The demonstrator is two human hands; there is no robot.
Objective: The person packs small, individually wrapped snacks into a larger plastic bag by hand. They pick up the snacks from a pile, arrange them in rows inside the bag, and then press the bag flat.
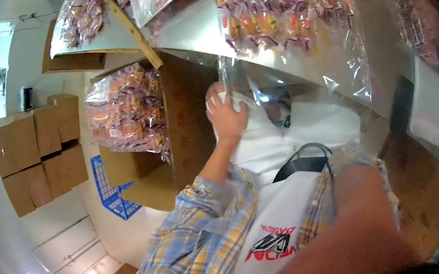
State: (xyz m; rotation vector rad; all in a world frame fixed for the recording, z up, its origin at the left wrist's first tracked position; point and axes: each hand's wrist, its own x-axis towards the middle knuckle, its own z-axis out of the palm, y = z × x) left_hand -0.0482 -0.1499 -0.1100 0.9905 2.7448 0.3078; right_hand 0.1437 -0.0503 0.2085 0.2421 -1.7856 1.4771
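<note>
A packing warehouse: stacked cardboard boxes (38,152) and bagged snack packets (281,18) on a table (188,27).

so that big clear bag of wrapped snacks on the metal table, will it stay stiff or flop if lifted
The clear bag would probably flop: its film is thin and crinkled, hanging slack over the table edge. The loose packets inside would likely shift. The glossy plastic may be slippery.

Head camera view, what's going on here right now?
A person in a plaid shirt and white apron stands at a metal table spread with packets of snacks in a clear bag. Their left hand is raised to the table edge, touching clear plastic film there. The right forearm fills the lower frame; its hand is out of sight. Beside the table, an open cardboard box holds more bagged snacks.
</note>
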